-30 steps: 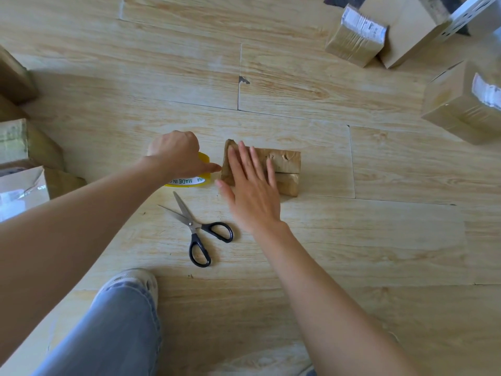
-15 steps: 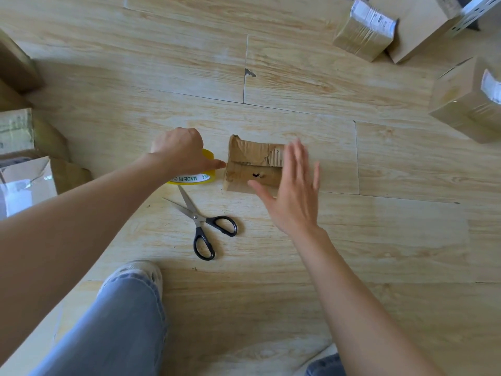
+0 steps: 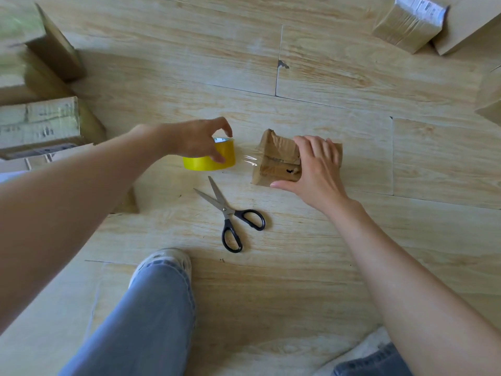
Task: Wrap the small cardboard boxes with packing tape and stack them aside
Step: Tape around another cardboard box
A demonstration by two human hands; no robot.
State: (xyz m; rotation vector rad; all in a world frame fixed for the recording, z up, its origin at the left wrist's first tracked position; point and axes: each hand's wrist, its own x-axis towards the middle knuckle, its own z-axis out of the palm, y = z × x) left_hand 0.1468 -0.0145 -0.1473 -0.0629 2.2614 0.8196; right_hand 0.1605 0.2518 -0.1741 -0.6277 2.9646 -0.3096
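The small box point(image 3: 279, 161) sits on the floor just past the middle of the view. It is brown, crumpled and closed, so what is inside cannot be seen. It has a little dark hole in its near side.

The right hand point(image 3: 317, 169) holds this box. Its fingers bend over the top and its thumb lies along the near bottom edge. The hand hides the right half of the box.

At 9 o'clock from the box is the yellow tape roll point(image 3: 208, 161). The left hand point(image 3: 195, 139) grips it, with fingers curled over the top and the thumb on its side. A shiny strip of clear tape point(image 3: 248, 160) runs from the roll to the box's left end.

At 7 o'clock from the box lie the scissors point(image 3: 230, 213), partly open, with black handles. No hand touches them.

At 9 to 10 o'clock in the view is a pile of bigger boxes point(image 3: 40, 123). They are blurry and cut off by the edge. At 1 o'clock is 1 wrapped box point(image 3: 406, 23) with a white label too small to read. It leans against a plain box point(image 3: 466, 25) that is cut off. Another box corner point(image 3: 490, 99) pokes in at 3 o'clock.

The floor point(image 3: 352, 253) is pale wood planks with dark lines between them. At 6 o'clock there is a leg in blue jeans point(image 3: 151, 308) and a white shoe point(image 3: 162, 259).
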